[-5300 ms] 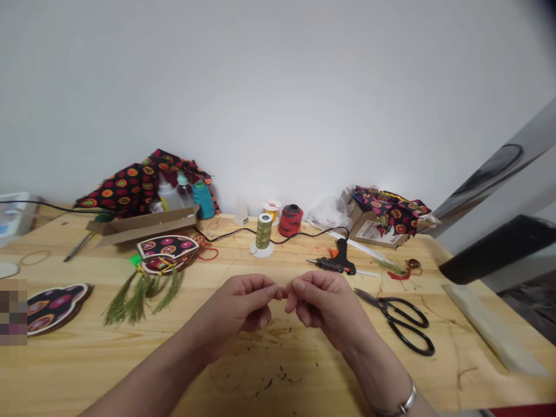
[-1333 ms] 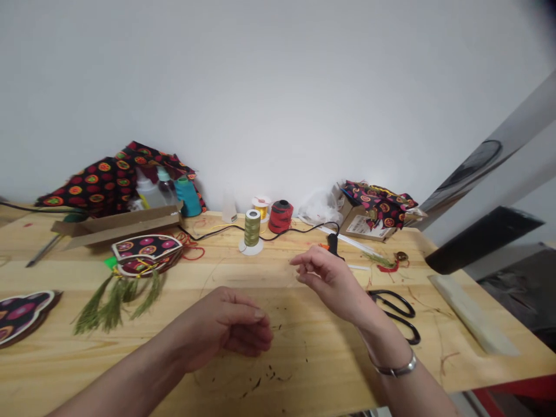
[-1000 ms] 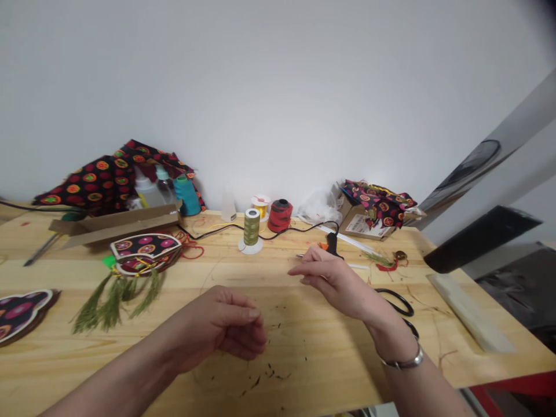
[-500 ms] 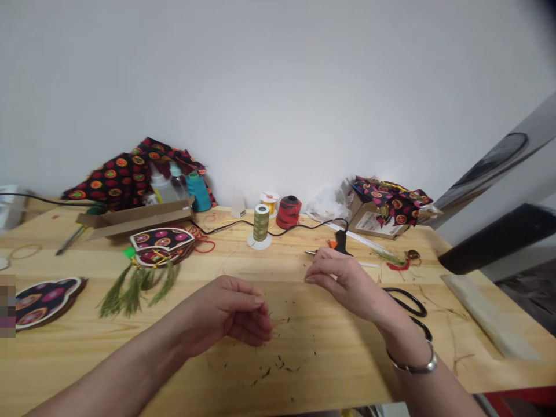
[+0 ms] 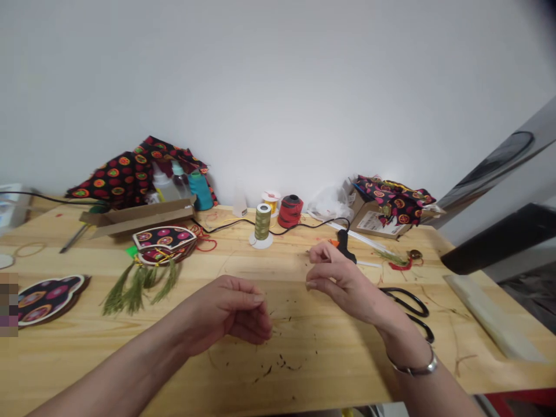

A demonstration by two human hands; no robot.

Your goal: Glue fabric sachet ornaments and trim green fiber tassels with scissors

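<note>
My left hand [image 5: 238, 310] hovers over the middle of the wooden table, thumb pressed against curled fingers. Anything pinched there is too small to make out. To its right, my right hand [image 5: 332, 275] is raised, thumb and fingertips together; what they hold, if anything, does not show. A metal bracelet [image 5: 419, 369] circles that wrist. Partly behind the right forearm lie black-handled scissors [image 5: 406, 299]. Just beyond the right hand rests a black glue gun [image 5: 346, 248]. Dark thread scraps [image 5: 282, 362] are scattered on the wood below the hands.
Olive [image 5: 262, 222], yellow [image 5: 271, 201] and red [image 5: 290, 211] thread spools stand near the wall. At left are patterned fabric pieces [image 5: 164, 238] with green tassels [image 5: 135, 289], another padded piece [image 5: 52, 301] and a cardboard tray [image 5: 139, 217]. A box [image 5: 374, 223] with fabric stands back right.
My right hand has turned slightly and its index finger has lifted away from the lower fingers. My left hand stays nearly still. The view has shifted slightly.
</note>
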